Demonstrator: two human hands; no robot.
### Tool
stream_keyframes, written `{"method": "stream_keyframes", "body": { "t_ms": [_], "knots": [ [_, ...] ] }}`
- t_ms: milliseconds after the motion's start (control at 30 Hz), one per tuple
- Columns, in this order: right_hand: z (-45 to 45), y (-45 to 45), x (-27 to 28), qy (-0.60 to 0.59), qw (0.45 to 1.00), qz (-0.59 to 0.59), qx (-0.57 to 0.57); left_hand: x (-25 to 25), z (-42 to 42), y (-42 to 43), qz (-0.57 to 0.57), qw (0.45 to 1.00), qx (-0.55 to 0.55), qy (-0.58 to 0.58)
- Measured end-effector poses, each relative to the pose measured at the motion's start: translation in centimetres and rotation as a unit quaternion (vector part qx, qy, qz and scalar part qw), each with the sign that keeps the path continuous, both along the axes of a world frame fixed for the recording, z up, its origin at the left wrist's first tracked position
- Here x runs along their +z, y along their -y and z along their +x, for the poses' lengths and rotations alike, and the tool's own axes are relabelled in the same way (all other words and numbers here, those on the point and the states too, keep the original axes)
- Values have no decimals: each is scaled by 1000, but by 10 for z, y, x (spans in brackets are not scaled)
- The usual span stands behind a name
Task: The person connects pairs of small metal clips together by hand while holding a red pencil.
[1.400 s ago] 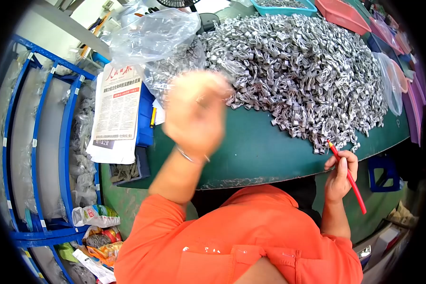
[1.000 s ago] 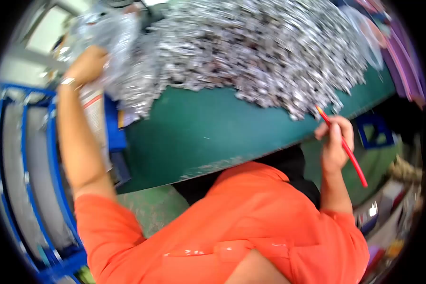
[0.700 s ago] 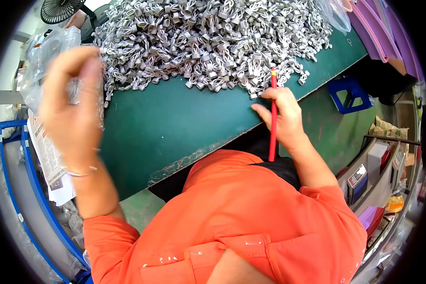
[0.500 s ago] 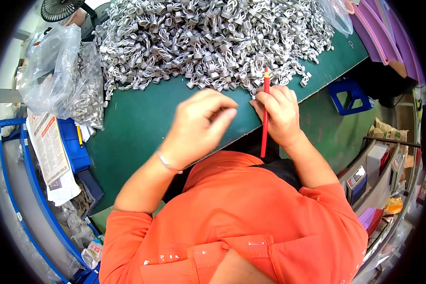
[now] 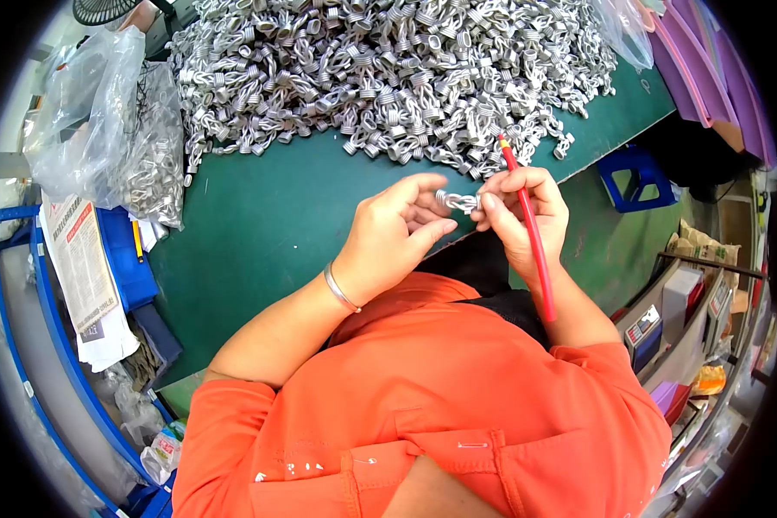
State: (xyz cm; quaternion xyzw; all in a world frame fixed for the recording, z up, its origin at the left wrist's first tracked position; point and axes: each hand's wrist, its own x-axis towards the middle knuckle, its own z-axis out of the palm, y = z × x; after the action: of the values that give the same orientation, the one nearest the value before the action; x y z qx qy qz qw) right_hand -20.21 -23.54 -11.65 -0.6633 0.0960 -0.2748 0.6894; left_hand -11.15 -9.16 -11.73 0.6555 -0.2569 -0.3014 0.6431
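In my right hand (image 5: 537, 207), thumb and fingers pinch one end of a small silver twisted-link metal piece (image 5: 460, 203). The same hand also carries a red pencil (image 5: 535, 246), slanted across the fingers with its yellow tip upward. My left hand (image 5: 387, 229) is at the other end of the piece, fingers curved and thumb apart. Its fingertips are very close to the piece; whether they touch it I cannot make out. A large heap of similar silver pieces (image 5: 388, 78) lies beyond both hands on the green table (image 5: 259, 224).
Clear plastic bags (image 5: 86, 112) lie at the left, by a blue bin (image 5: 129, 268) with printed paper (image 5: 82, 268). Purple sheets (image 5: 691, 60) stand at the far right. A blue stool (image 5: 634, 177) and scales (image 5: 646, 332) are beyond the table's right edge.
The metal piece has come into view, held between my hands. My right hand has turned and moved slightly toward me, tilting the pencil. My left hand has moved right, toward the piece.
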Motion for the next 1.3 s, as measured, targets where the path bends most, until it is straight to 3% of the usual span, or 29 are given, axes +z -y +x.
{"method": "stream_keyframes", "body": {
  "t_ms": [33,167,233,367,467,567,633,700,767,833,900,967,1033,1100,1233,1300],
  "knots": [
    [0,-2,5,-33,994,105,13,-2,0,-1,-30,995,-13,-92],
    [1,0,5,-22,986,157,58,4,3,-4,-63,989,-14,-135],
    [0,1,0,-13,982,166,89,4,2,-5,-70,997,-8,-36],
    [-1,3,-12,23,979,141,145,4,-1,-6,-108,994,8,22],
    [1,1,-10,114,987,-85,69,5,0,-4,-150,980,2,-130],
    [4,-6,-3,153,977,-146,17,10,5,-4,-126,971,7,-206],
    [5,-5,-4,164,968,-188,-7,5,7,-5,-128,974,-12,-188],
    [9,-5,4,185,943,-268,63,4,10,-5,-134,911,-22,-389],
    [15,-4,10,167,932,-318,44,7,15,-5,-144,884,-35,-443],
    [17,6,13,84,884,-459,-32,9,18,-9,-137,868,19,-477],
    [23,12,4,30,858,-508,-75,10,17,-6,-134,870,60,-471],
    [25,11,-1,-26,817,-569,-87,1,16,-7,-127,923,56,-359],
    [28,7,-10,-11,787,-608,-107,4,14,-6,-121,924,76,-354],
    [31,5,-10,-9,775,-620,-119,1,12,-5,-52,973,86,-206],
    [36,7,-6,-4,786,-610,-100,-2,11,-2,-12,992,83,-90],
    [36,6,-7,63,841,-534,-52,-6,9,-2,12,997,68,-17]
  ]
}}
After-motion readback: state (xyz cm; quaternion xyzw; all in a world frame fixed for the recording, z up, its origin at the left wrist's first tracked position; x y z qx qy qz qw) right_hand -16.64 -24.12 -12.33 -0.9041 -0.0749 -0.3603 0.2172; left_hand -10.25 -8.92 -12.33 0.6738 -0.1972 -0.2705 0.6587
